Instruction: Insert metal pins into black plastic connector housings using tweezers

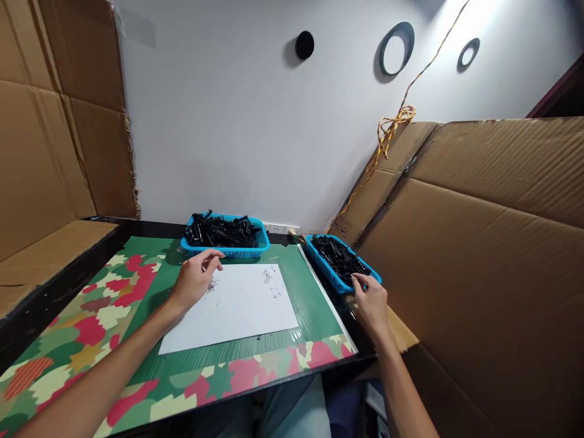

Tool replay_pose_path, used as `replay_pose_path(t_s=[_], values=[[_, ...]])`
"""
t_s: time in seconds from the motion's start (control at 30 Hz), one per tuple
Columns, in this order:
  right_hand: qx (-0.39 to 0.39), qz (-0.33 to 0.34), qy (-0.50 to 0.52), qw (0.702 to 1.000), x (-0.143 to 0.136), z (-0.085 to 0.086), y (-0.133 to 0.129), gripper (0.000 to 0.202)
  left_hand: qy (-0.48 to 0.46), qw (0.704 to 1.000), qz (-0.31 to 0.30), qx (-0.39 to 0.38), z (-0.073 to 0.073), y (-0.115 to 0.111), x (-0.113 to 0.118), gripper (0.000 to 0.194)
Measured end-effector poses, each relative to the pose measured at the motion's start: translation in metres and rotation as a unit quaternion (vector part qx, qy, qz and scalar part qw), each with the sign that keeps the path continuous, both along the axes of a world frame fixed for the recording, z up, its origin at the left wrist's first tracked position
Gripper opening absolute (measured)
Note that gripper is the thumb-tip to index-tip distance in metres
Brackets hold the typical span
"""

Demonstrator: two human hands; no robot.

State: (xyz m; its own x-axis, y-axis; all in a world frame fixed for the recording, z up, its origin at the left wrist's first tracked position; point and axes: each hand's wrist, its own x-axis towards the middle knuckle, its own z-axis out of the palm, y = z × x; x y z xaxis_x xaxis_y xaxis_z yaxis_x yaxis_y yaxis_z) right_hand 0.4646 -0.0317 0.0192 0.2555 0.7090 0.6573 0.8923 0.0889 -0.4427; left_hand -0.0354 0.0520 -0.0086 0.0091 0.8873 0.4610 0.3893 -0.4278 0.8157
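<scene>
My left hand point(197, 277) hovers over the left part of a white sheet of paper point(241, 310), just in front of a blue basket point(263, 240) heaped with black plastic pieces point(223, 231). Its fingers are loosely bent and slightly apart, and I see nothing between them. At the near end of a second blue basket point(328, 275), on the right, is my right hand point(371, 301). Its fingertips are drawn together by the rim, beside more black pieces point(340, 255). Whatever they grip is too small to make out. Small dark specks and marks lie on the paper.
A green mat point(292, 267) with a camouflage-patterned border covers the table. Cardboard walls stand at the left point(41, 134) and right point(479, 255). A twisted yellow cord point(387, 131) hangs along the back wall, and a power socket point(276, 229) sits behind the baskets.
</scene>
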Motion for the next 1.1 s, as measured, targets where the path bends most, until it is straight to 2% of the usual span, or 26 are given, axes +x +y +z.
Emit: replay_pose_path(t_s=[0.1, 0.2, 0.33, 0.47, 0.63, 0.83, 0.97, 1.1], values=[[-0.016, 0.048, 0.001, 0.999, -0.036, 0.004, 0.002, 0.046, 0.03, 0.999, 0.015, 0.001, 0.002, 0.004, -0.008, 0.035], [-0.07, 0.147, -0.01, 0.987, -0.086, 0.009, 0.017, 0.042, 0.059, 0.998, 0.026, -0.001, 0.001, 0.005, -0.013, 0.032], [-0.156, 0.292, -0.048, 0.942, -0.156, 0.016, 0.049, 0.032, 0.093, 0.995, 0.047, 0.007, 0.001, 0.002, -0.017, 0.029], [-0.184, 0.365, -0.076, 0.909, -0.205, 0.022, 0.088, 0.022, 0.127, 0.989, 0.077, 0.02, 0.002, 0.0, -0.022, 0.026], [-0.176, 0.391, -0.059, 0.901, -0.241, 0.027, 0.154, 0.03, 0.154, 0.98, 0.125, 0.026, 0.003, 0.001, -0.032, 0.028], [-0.217, 0.452, -0.074, 0.862, -0.279, 0.028, 0.222, 0.021, 0.168, 0.975, 0.146, 0.029, 0.003, 0.004, -0.037, 0.026], [-0.233, 0.478, -0.097, 0.841, -0.291, 0.032, 0.242, 0.028, 0.171, 0.976, 0.134, 0.033, 0.006, 0.0, -0.034, 0.025], [-0.205, 0.476, -0.086, 0.851, -0.291, 0.035, 0.242, 0.014, 0.167, 0.979, 0.113, 0.036, 0.01, -0.005, -0.028, 0.024]])
